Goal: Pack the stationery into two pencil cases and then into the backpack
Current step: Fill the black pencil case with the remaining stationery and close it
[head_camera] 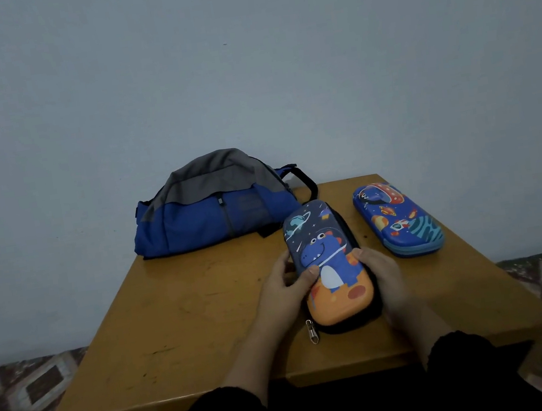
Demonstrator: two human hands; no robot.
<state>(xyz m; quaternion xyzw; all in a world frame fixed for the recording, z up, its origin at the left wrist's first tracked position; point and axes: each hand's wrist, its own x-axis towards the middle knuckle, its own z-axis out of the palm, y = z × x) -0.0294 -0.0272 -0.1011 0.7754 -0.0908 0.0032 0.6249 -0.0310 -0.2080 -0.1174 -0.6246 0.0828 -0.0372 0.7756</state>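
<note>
A dinosaur pencil case (330, 259), dark blue at its far end and orange at its near end, lies lengthwise in the middle of the wooden table (181, 320). My left hand (284, 293) grips its left edge, thumb on the lid. My right hand (384, 276) grips its right edge. Its zipper pull (311, 331) hangs at the near left corner. A second, blue space-themed pencil case (398, 217) lies closed at the right. The blue and grey backpack (214, 206) sits at the table's far edge, against the wall. No loose stationery shows.
The table stands against a plain pale wall. Patterned floor tiles (28, 385) show on both sides of it. My dark sleeves (454, 353) hang over the near edge.
</note>
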